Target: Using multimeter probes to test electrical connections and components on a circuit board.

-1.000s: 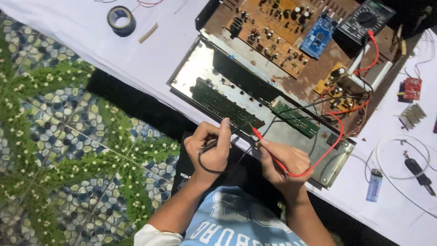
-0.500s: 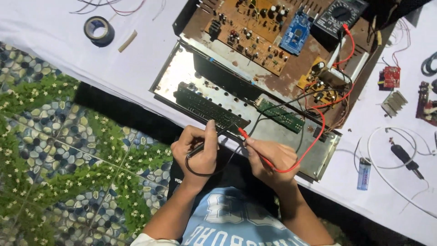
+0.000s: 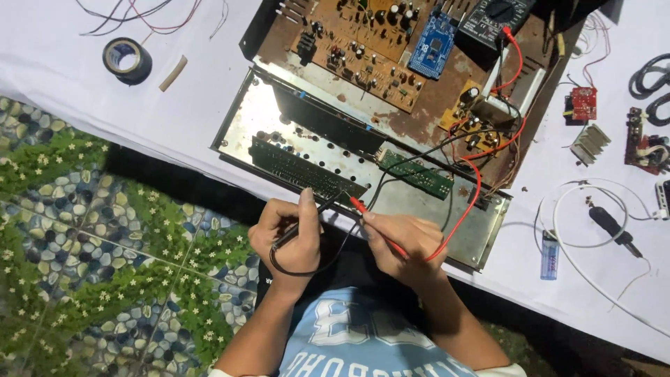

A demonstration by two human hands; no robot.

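Two probes (one black (image 3: 307, 222), one red (image 3: 373, 225)) held.

Strong, even light is falling from above and flooding the white worktop (image 3: 84, 105), which is washing out to near-pure white at the top left and along the right side. The metal panel (image 3: 279, 115) is throwing back a pale glare in its left half. Shadows are staying short and soft: a dark band is lying under the worktop's near edge, and the left hand (image 3: 289, 237) and right hand (image 3: 401, 241) are casting only faint shade. The middle is showing fairly sharp, though fine board detail is smearing slightly. The patterned floor (image 3: 91, 279) is looking dimmer and a little soft, and straight edges are bowing slightly toward the corners.
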